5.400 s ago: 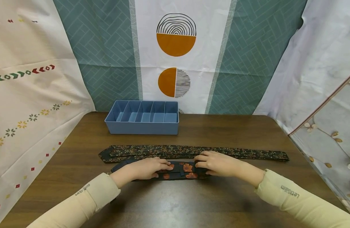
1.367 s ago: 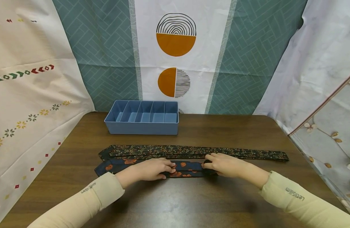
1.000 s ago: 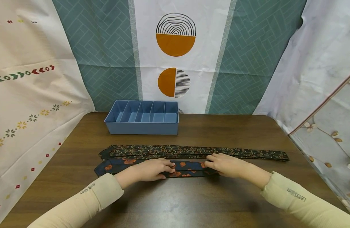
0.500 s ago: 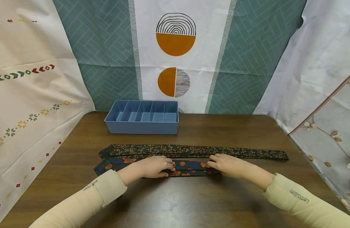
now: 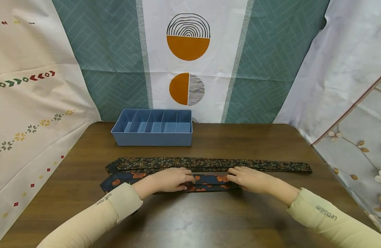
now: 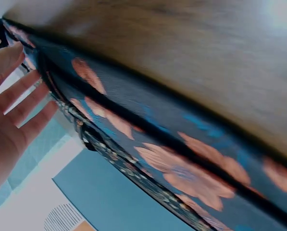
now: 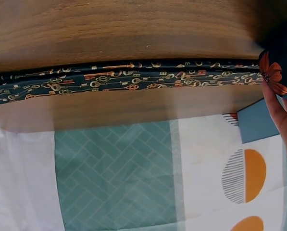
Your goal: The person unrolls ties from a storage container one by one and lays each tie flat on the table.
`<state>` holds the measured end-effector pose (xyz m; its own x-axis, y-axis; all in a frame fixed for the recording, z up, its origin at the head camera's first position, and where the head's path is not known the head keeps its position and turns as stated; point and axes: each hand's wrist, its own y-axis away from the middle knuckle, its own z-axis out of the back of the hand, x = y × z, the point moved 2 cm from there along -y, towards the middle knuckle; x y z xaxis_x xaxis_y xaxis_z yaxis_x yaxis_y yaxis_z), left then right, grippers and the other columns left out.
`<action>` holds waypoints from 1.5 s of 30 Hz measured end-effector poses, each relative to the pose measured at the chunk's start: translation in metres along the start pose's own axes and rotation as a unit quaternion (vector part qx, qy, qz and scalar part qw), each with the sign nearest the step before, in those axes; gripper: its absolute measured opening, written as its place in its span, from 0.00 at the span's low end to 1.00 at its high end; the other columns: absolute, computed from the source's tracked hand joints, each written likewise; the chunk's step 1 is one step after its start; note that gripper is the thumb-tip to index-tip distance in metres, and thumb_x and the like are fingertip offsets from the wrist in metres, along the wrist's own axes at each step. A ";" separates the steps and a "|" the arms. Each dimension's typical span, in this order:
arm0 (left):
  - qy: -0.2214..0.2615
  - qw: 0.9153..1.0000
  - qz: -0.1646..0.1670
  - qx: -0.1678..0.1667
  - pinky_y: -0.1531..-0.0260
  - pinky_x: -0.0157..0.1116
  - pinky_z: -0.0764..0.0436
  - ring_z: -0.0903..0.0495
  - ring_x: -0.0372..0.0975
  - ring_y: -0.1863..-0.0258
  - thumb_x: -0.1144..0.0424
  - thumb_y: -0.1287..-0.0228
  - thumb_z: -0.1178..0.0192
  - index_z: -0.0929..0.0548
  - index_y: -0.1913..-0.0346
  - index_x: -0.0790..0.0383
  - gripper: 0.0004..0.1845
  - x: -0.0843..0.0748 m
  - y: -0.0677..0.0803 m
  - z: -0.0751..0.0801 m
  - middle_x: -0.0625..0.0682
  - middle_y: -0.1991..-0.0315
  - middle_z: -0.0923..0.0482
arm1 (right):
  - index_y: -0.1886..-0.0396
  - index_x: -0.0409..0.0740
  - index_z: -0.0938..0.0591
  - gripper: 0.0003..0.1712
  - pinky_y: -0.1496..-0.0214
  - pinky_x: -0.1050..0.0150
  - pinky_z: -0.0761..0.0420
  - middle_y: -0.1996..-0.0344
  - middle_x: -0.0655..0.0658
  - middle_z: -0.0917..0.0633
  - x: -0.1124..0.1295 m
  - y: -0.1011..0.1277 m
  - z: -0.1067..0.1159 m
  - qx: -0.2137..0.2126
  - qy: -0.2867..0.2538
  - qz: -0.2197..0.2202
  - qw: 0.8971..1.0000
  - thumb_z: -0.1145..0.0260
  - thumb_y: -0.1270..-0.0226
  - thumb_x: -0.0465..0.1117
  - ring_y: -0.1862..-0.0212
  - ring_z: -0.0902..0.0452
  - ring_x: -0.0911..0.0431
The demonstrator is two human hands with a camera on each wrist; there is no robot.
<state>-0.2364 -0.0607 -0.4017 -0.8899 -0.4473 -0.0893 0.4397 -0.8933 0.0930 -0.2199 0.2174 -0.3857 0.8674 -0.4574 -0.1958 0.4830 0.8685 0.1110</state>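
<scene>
Left hand: my left hand (image 5: 170,179) lies flat on the floral tie (image 5: 209,182), fingers (image 6: 16,98) straight and slightly spread.
Right hand: my right hand (image 5: 249,178) presses the tie's right end, fingers extended.
Floral tie: folded, centre of the frame, on the counter (image 5: 190,220).
Key-pattern tie: (image 5: 264,165) stretched out just behind.
Divided tray: blue (image 5: 153,137), upper centre-left.
</scene>
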 end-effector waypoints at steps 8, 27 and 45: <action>-0.003 0.999 0.004 0.037 0.45 0.34 0.24 0.26 0.40 0.41 0.57 0.33 0.43 0.26 0.37 0.50 0.21 -0.011 -0.025 0.005 0.49 0.40 0.27 | 0.56 0.47 0.25 0.22 0.58 0.60 0.21 0.60 0.50 0.24 -0.003 0.002 0.000 -0.008 -0.003 -0.003 1.000 0.26 0.49 0.38 0.59 0.25 0.56; -0.026 0.997 -0.021 0.065 0.39 0.32 0.28 0.33 0.38 0.33 0.54 0.32 0.44 0.31 0.33 0.49 0.25 -0.040 -0.066 0.007 0.47 0.31 0.36 | 0.50 0.49 0.20 0.23 0.59 0.62 0.21 0.61 0.51 0.25 -0.006 0.010 -0.001 -0.030 -0.021 -0.007 0.999 0.26 0.49 0.37 0.62 0.25 0.58; -0.010 0.996 0.015 0.086 0.37 0.32 0.30 0.32 0.37 0.34 0.52 0.33 0.44 0.29 0.34 0.51 0.25 -0.049 -0.082 0.002 0.47 0.31 0.35 | 0.54 0.46 0.21 0.22 0.59 0.60 0.19 0.62 0.51 0.22 -0.012 0.010 0.000 -0.038 -0.061 -0.019 0.997 0.25 0.51 0.37 0.62 0.22 0.57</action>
<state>-0.2288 0.0348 -0.4025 -0.8799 -0.4709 -0.0639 0.4403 -0.8584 0.2633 -0.2252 0.2320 -0.3824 0.8593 -0.5056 -0.0777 0.5090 0.8602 0.0310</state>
